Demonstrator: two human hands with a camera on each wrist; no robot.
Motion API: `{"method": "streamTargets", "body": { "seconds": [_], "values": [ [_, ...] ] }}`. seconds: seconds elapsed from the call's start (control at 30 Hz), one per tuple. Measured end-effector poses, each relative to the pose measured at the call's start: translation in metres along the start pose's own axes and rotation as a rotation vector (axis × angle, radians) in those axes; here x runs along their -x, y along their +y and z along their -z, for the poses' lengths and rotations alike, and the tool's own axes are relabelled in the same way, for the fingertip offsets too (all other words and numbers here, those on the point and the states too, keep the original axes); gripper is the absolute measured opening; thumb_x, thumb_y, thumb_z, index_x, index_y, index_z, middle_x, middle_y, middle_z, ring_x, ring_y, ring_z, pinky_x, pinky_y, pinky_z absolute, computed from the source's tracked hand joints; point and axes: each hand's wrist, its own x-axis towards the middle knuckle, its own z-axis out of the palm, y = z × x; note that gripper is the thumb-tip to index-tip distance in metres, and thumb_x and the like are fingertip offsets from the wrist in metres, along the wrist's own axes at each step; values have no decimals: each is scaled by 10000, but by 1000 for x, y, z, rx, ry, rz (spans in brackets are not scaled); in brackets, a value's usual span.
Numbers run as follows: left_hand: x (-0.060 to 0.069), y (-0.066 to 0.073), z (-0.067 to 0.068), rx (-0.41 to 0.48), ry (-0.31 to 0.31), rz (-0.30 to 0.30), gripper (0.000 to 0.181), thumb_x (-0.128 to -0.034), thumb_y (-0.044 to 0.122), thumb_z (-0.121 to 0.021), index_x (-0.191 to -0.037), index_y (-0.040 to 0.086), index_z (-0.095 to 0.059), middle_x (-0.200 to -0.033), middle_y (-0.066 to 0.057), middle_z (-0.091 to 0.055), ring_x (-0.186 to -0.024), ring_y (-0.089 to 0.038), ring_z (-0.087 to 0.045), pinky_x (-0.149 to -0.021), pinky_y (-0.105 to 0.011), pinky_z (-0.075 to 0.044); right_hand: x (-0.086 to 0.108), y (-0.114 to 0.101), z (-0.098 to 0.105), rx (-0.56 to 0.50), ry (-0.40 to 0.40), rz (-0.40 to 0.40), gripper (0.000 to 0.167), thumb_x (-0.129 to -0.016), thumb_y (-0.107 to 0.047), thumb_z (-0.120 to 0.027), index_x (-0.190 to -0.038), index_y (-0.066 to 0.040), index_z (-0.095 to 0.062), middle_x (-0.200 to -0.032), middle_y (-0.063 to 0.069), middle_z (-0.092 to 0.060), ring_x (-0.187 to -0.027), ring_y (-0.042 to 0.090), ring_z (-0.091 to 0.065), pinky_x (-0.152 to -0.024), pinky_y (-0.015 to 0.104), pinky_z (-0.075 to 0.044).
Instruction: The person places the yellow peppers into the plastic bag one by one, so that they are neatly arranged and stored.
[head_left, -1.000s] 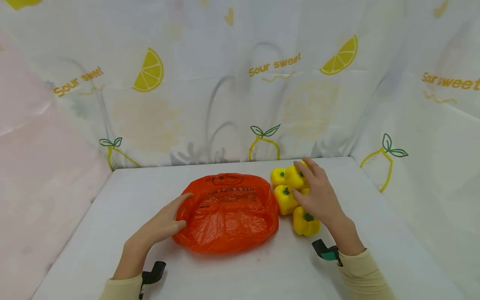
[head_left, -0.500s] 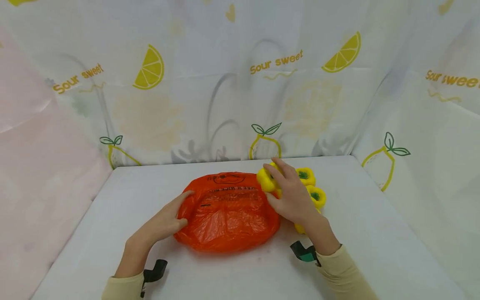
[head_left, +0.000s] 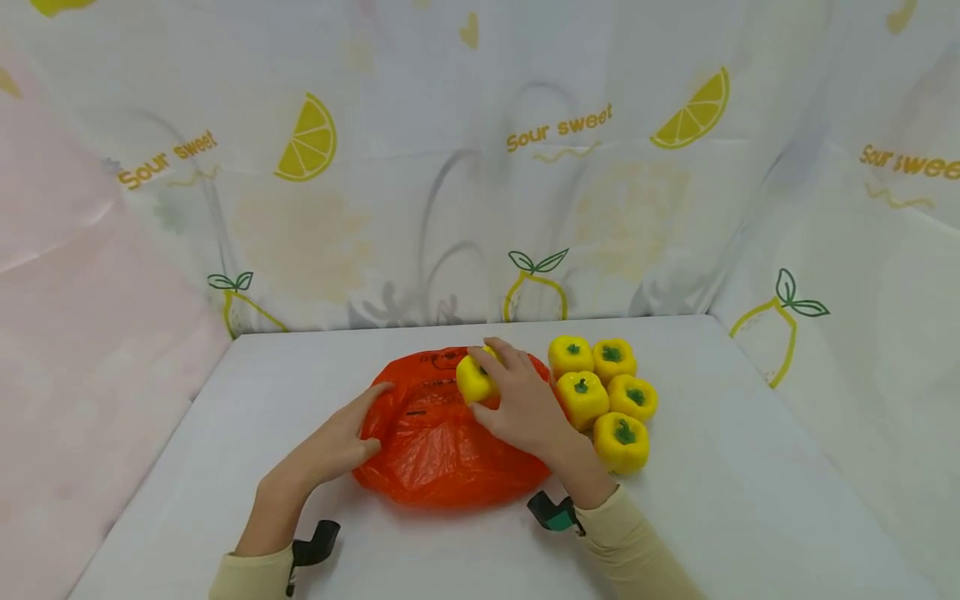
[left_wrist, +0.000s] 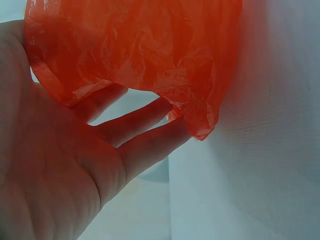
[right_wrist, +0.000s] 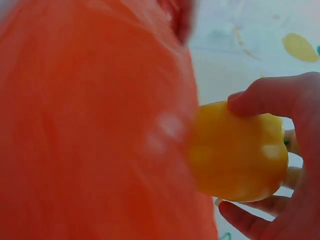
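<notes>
An orange-red plastic bag [head_left: 450, 458] with dark print stands puffed out on the white table. Beside its left side is my left hand [head_left: 330, 446], fingers and thumb spread and touching the film. In the left wrist view the fingers [left_wrist: 150, 150] reach out nearly straight, partly behind the see-through bag [left_wrist: 135, 45]. My right hand [head_left: 521, 408] holds a yellow bell pepper [head_left: 474, 382] over the bag. The right wrist view has this pepper [right_wrist: 240, 155] between thumb and fingers, its far end overlapped by the bag [right_wrist: 100, 125]; whether it is inside cannot be told.
Several more yellow bell peppers [head_left: 621, 442] sit in a close cluster just right of the bag. White cloth [head_left: 420, 208] with lemon prints rises behind the table [head_left: 285, 367] and on the right; a pinkish cloth [head_left: 97, 375] hangs at the left.
My right hand has moved left from the pepper cluster, carrying one bell pepper from there to over the bag. The left hand stays at the bag's left side.
</notes>
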Motion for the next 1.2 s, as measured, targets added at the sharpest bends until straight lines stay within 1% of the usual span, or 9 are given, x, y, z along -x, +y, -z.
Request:
{"method": "streamTargets", "body": {
  "seconds": [0.1, 0.27, 0.33, 0.47, 0.6, 0.7, 0.83, 1.07, 1.2],
  "values": [
    [-1, 1, 0, 4, 0, 15, 781, -834, 47, -522, -1561, 148, -255, -1614, -97, -312, -1492, -374, -284, -1172, -640, -283, -5, -7, -15, 0, -38, -9, 672, -852, -312, -712, -1468, -258, -450, -1533, 27, -383, -1333, 252, -446, -944, 432, -562],
    [0, 3, -1, 9, -18, 39, 783, -845, 63, -530, -1567, 163, -245, -1622, -83, -302, -1495, -368, -281, -1168, -639, -294, -12, -15, -35, 18, -79, -30, 669, -858, -361, -717, -1464, -254, -455, -1474, 20, -422, -1245, 238, -479, -884, 426, -576],
    [0, 4, -1, 15, -17, 33, 780, -847, 61, -525, -1567, 168, -248, -1622, -73, -303, -1496, -361, -284, -1171, -634, -291, -15, -18, -41, 24, -71, -44, 671, -857, -381, -723, -1459, -250, -458, -1452, 21, -439, -1218, 231, -491, -876, 420, -578],
    [0, 4, 0, 14, -6, 15, 773, -848, 59, -521, -1566, 178, -261, -1619, -58, -314, -1494, -352, -297, -1174, -631, -290, -23, -21, -54, 44, -32, -75, 688, -858, -449, -724, -1457, -240, -455, -1441, 43, -460, -1226, 233, -497, -861, 420, -593],
    [0, 5, 0, 14, -6, 23, 772, -847, 66, -528, -1566, 178, -269, -1617, -59, -320, -1491, -352, -302, -1175, -629, -290, -28, -21, -68, 41, -34, -103, 723, -855, -485, -720, -1471, -227, -441, -1465, 65, -456, -1260, 252, -508, -903, 455, -586],
    [2, 6, 0, 17, -6, 43, 775, -844, 74, -534, -1565, 179, -271, -1618, -62, -320, -1492, -351, -300, -1174, -631, -291, -27, -20, -75, -20, -64, -112, 729, -871, -451, -714, -1494, -227, -410, -1483, 68, -442, -1273, 262, -523, -956, 495, -561],
    [4, 8, -1, 16, -12, 54, 771, -849, 82, -542, -1565, 180, -273, -1617, -68, -322, -1490, -356, -303, -1169, -636, -295, -23, -19, -80, -97, -79, -119, 714, -887, -371, -719, -1506, -234, -391, -1485, 68, -436, -1263, 272, -543, -987, 516, -542],
    [5, 8, -2, 7, -5, 36, 766, -851, 67, -531, -1564, 173, -275, -1612, -69, -329, -1487, -352, -311, -1177, -621, -293, -24, -21, -83, -107, -56, -102, 717, -883, -364, -722, -1502, -213, -392, -1472, 100, -430, -1227, 278, -575, -959, 468, -566],
    [4, 8, -2, 2, 4, 38, 765, -854, 76, -534, -1565, 172, -270, -1615, -70, -322, -1486, -357, -309, -1172, -626, -299, -26, -18, -82, -130, -78, -123, 762, -877, -383, -725, -1527, -242, -352, -1504, 82, -402, -1275, 271, -544, -991, 497, -545]
  ]
}}
